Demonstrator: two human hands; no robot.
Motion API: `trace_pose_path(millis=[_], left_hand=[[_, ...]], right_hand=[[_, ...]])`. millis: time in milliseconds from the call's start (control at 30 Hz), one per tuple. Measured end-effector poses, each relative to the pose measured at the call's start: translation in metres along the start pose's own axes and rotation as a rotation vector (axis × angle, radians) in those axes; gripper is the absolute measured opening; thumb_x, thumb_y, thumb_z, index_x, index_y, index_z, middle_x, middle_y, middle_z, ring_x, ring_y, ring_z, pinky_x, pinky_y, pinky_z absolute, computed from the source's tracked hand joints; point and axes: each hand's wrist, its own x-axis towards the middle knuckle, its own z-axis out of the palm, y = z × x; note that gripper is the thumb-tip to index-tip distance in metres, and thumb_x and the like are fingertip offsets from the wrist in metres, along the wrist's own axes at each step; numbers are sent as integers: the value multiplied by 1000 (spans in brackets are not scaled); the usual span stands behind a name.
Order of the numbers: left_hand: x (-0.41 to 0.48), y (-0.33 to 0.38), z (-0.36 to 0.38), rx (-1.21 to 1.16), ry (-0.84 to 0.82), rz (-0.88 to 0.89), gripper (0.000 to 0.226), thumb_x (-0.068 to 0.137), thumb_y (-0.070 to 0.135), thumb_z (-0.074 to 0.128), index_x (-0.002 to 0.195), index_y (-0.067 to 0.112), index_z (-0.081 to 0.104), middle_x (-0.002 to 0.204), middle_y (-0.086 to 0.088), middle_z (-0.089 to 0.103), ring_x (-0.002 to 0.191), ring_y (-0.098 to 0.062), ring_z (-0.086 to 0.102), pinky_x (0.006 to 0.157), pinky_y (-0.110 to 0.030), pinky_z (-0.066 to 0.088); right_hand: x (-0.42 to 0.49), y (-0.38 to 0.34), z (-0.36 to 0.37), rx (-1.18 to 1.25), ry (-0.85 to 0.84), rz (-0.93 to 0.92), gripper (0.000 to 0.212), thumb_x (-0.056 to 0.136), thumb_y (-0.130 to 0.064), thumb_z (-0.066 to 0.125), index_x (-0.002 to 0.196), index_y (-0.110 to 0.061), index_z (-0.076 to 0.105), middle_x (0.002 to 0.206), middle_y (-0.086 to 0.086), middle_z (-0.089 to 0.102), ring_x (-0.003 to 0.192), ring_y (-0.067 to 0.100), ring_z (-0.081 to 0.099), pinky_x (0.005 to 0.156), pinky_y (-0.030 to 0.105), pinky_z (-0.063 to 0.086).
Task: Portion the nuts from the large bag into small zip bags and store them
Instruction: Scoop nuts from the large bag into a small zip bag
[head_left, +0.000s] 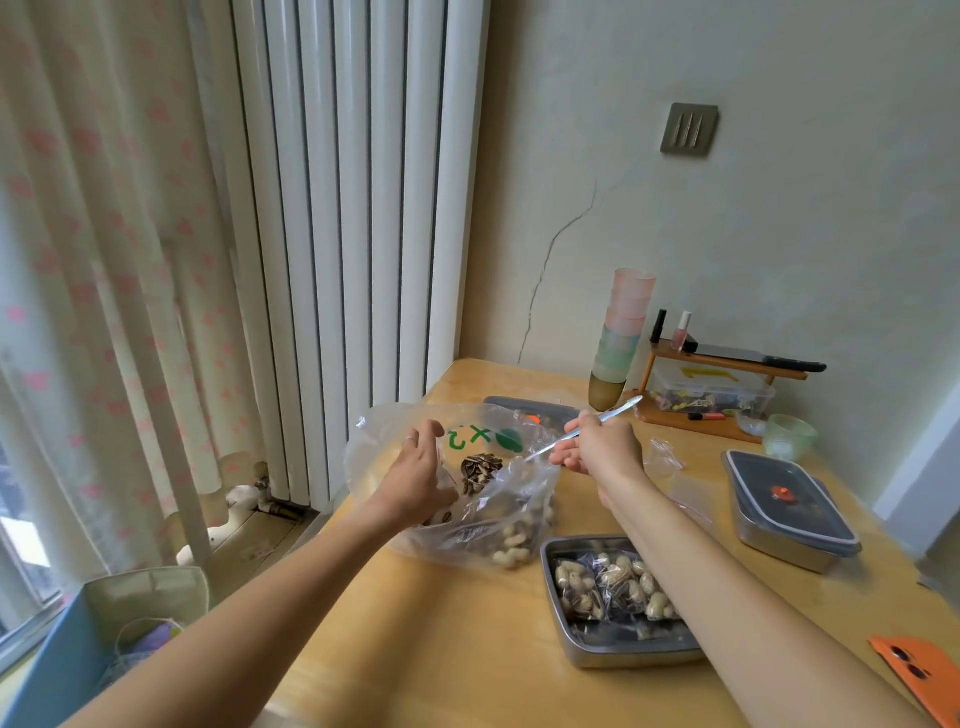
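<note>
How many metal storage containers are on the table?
3: the open container nearest you, the right lidded container, and the far lidded container, partly hidden behind the large bag.

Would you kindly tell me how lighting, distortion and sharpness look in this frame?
Head view: soft daylight from the left, no hard shadows; wide-angle lens bows the radiator and curtain; pale sheen on the large bag; the spoon in the right hand looks slightly smeared.
</note>
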Motion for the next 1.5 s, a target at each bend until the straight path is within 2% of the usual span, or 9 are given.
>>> trace_pose_path(millis=[133,300,500,700,833,967,1233,1367,1500], left_hand=[[1,1,5,-39,-48,7,85,74,7,82,139,12,27,104,-4,58,88,-23,55,69,-24,40],[5,6,7,-132,-38,-54,87,73,13,85,135,19,24,84,-5,69,77,-21,65,66,-32,53],[7,15,8,-209,-38,-27,83,76,10,86,134,18,27,76,2,66,66,-9,62,58,-12,46],[12,26,12,-278,-1,-98,81,76,11,88,130,19,28,80,-2,67,71,-16,65,64,-29,53],[12,30,15,-262,21,-122,67,81,3,71,132,14,28,79,-5,63,67,-20,60,54,-24,46],[10,29,18,-273,26,-148,66,82,-4,66,134,10,27,77,-1,64,68,-11,61,54,-14,44],[14,24,23,-293,64,-148,67,81,-3,64,134,13,26,91,-15,69,74,-25,64,63,-31,51],[13,24,20,-319,98,-127,69,82,1,70,131,18,26,100,-19,70,81,-28,64,57,-16,44],[11,23,20,-340,114,-125,68,81,2,70,127,24,25,101,-16,70,80,-25,67,59,-19,49]], right_hand=[[-3,-5,2,13,-11,-25,36,110,-25,42,95,-3,66,62,10,73,55,21,71,51,24,54],[-11,-12,4,-54,-23,-104,34,107,-21,40,96,-4,67,65,11,74,53,19,71,53,25,53],[-19,-23,2,-241,-45,-329,36,110,-28,40,93,-11,67,65,5,75,57,18,73,69,31,59],[-29,-42,8,-498,-157,-752,36,111,-25,41,93,-9,68,71,0,71,56,6,69,67,28,57],[-33,-45,13,-616,-253,-956,33,110,-23,43,95,-5,65,76,10,69,69,26,68,74,46,55],[-33,-41,16,-633,-234,-1024,33,110,-24,41,95,-4,63,76,13,67,68,30,66,72,47,54],[-34,-38,15,-554,-222,-1048,34,107,-26,40,95,-6,65,71,11,67,66,29,68,70,47,55],[-36,-39,14,-547,-286,-1104,33,106,-26,41,98,-5,65,69,10,66,63,26,67,68,46,55],[-38,-43,10,-517,-286,-1220,28,106,-23,46,104,-4,66,74,6,65,61,21,63,66,41,53]])
